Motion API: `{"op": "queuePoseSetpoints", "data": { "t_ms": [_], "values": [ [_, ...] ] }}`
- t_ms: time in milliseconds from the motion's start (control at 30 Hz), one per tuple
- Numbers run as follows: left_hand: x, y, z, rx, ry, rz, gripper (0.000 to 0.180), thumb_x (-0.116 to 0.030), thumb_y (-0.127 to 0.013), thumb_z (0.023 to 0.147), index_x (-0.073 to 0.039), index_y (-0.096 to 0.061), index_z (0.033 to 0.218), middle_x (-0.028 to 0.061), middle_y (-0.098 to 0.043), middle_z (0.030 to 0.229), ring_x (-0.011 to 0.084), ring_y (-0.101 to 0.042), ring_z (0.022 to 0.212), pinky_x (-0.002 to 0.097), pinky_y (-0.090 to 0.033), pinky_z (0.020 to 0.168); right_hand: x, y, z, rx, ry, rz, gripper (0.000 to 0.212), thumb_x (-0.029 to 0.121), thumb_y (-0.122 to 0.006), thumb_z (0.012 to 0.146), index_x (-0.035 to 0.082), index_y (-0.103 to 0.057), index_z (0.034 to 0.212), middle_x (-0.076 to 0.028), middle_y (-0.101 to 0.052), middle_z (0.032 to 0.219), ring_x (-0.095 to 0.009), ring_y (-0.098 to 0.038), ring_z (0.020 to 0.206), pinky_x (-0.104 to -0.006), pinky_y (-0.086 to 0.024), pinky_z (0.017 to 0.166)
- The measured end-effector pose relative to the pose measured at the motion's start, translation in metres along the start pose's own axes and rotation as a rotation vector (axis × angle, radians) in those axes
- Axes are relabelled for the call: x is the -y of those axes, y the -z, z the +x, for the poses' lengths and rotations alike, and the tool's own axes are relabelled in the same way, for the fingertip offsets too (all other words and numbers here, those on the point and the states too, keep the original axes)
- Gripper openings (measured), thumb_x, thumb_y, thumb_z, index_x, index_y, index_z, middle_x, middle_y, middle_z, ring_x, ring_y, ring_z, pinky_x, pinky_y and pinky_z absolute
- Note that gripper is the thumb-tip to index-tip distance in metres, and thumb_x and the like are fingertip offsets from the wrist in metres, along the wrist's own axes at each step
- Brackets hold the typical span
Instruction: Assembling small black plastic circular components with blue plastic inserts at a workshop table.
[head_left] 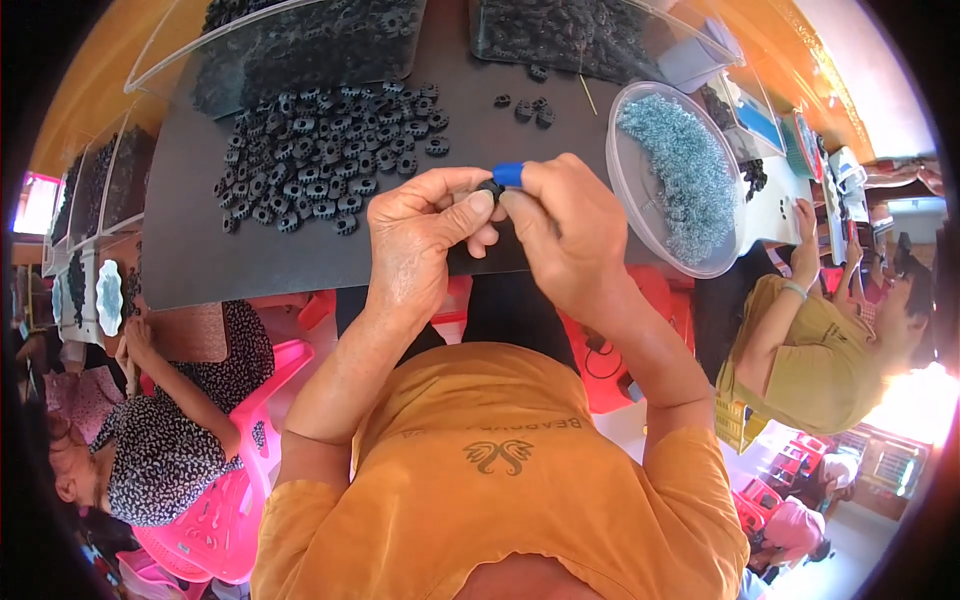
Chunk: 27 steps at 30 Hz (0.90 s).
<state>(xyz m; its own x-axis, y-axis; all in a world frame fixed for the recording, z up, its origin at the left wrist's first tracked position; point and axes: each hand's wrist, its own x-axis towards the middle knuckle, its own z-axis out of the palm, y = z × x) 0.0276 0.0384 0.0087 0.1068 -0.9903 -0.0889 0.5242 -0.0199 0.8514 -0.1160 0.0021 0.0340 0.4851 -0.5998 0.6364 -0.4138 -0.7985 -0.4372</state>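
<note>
Sitting on a pink chair [205,522] at far left, a person [192,398] wears dark patterned clothes [165,475]. On the dark desk [185,200] comes a loose heap of black ridged pieces [310,150]. Next, the left grip [425,220] is closed to a pinch, thumb and forefinger on a small black piece [489,188], over the desk. The right grip [578,230], with a blue cover [508,174] on one finger, meets it from the right, thumb and finger nearly touching; whether these also hold the piece, I cannot tell. Beyond, a round clear tub [640,212] holds pale blue beads [690,180].
</note>
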Motion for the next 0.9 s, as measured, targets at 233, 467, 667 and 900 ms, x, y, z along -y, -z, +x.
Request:
{"op": "queuePoseSetpoints", "data": {
  "t_ms": [233,467,667,900],
  "values": [
    [0.000,0.002,0.000,0.006,-0.016,-0.009,0.016,0.001,-0.061,0.084,0.006,-0.064,0.098,0.0081,-0.065,0.078,0.0098,-0.058,0.062,0.0205,-0.047,0.055,0.001,-0.002,0.003,-0.054,-0.377,0.398,0.011,-0.005,-0.061,0.075,0.001,-0.058,0.084,-0.011,-0.058,0.072,-0.026,-0.057,0.066,-0.0336,-0.045,0.058],
    [0.003,0.005,-0.002,0.004,-0.013,0.044,0.017,-0.001,-0.062,0.083,0.005,-0.064,0.099,0.0121,-0.066,0.080,0.0117,-0.057,0.060,0.0221,-0.047,0.055,-0.007,-0.003,0.009,-0.046,-0.362,0.214,0.012,-0.002,-0.062,0.073,0.001,-0.059,0.085,-0.013,-0.058,0.074,-0.030,-0.057,0.070,-0.0367,-0.045,0.062],
    [0.011,0.014,0.001,-0.016,-0.038,0.009,0.018,-0.002,-0.061,0.084,0.005,-0.063,0.100,0.0121,-0.065,0.080,0.0116,-0.056,0.060,0.0223,-0.046,0.055,-0.058,-0.020,0.051,-0.011,-0.029,-0.488,0.011,0.002,-0.061,0.067,0.003,-0.062,0.078,-0.012,-0.060,0.078,-0.031,-0.054,0.076,-0.0377,-0.042,0.067],
    [0.012,0.017,0.003,0.020,-0.044,-0.022,0.018,-0.003,-0.062,0.084,0.005,-0.063,0.101,0.0122,-0.065,0.081,0.0119,-0.056,0.060,0.0221,-0.045,0.056,-0.074,-0.044,0.060,0.347,0.060,-0.851,0.011,0.007,-0.064,0.064,0.008,-0.066,0.074,-0.008,-0.062,0.078,-0.026,-0.053,0.082,-0.0379,-0.038,0.070]
  ]
}}
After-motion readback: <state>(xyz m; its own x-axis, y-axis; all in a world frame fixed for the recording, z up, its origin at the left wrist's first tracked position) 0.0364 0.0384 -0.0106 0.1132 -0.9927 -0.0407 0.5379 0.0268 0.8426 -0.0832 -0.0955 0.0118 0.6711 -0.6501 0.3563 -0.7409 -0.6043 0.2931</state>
